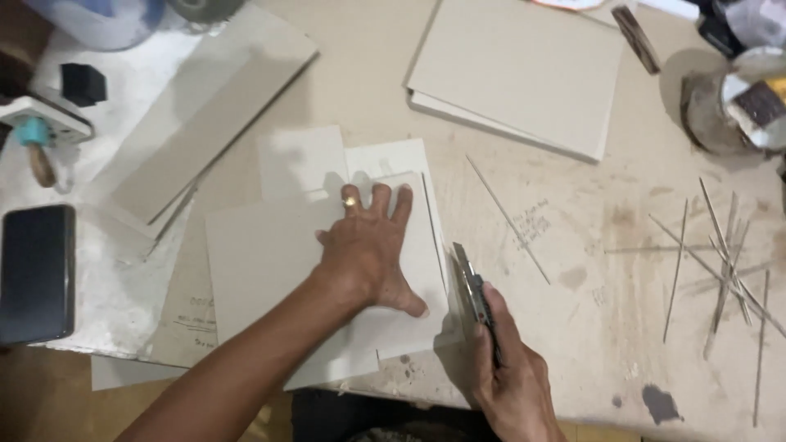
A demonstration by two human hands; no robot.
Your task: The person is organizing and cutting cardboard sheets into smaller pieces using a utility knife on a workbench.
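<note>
Stained beige worktable (573,245); at centre frame, flat grey cardboard sheet (270,270), likely stiff, light, best pinned flat. Left hand (368,250) splayed open, pressing it. Right hand (508,368) closed around slim utility knife (473,286) at sheet's right edge. Thin offcut strips (720,254), right.

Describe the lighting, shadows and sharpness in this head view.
Head view: even, soft light; the left hand pressing the grey cardboard sheet casts a faint shadow up onto the pale sheets behind; the right hand with the utility knife is slightly soft; glare whitens the shiny round tin at the top right; the black phone shows no reflection.
</note>
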